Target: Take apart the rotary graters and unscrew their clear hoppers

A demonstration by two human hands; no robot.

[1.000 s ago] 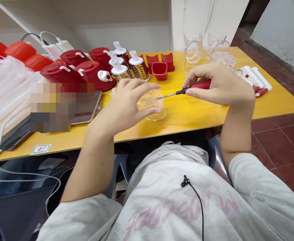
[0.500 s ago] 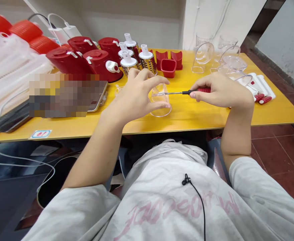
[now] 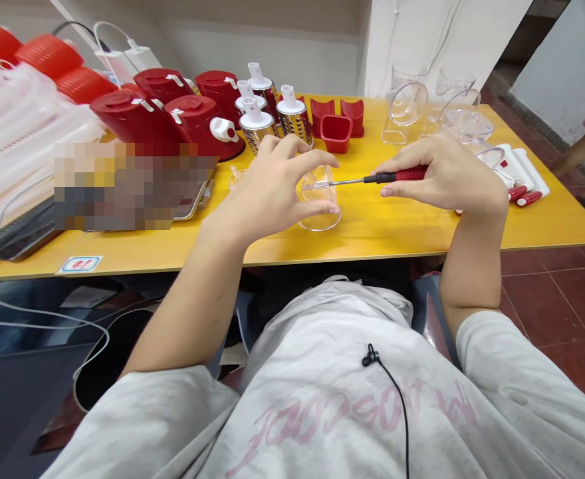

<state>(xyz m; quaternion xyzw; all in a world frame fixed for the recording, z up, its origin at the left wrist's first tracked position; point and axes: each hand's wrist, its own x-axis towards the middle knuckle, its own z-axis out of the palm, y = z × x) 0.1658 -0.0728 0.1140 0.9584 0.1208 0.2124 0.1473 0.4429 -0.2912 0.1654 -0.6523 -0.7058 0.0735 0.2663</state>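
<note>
My left hand curls around a clear plastic housing that rests on the yellow table, thumb below and fingers above it. My right hand grips a screwdriver with a red and black handle. Its thin metal shaft points left, and the tip reaches into the top of the clear housing.
Red grater bodies and metal drum blades stand at the back left. Small red cups sit mid-back, with more clear housings at back right. White and red parts lie at the right. A tablet and cables lie left.
The view has shifted slightly. Both hands stay on the clear housing and the screwdriver; the right hand's fingers have turned a little on the handle.
</note>
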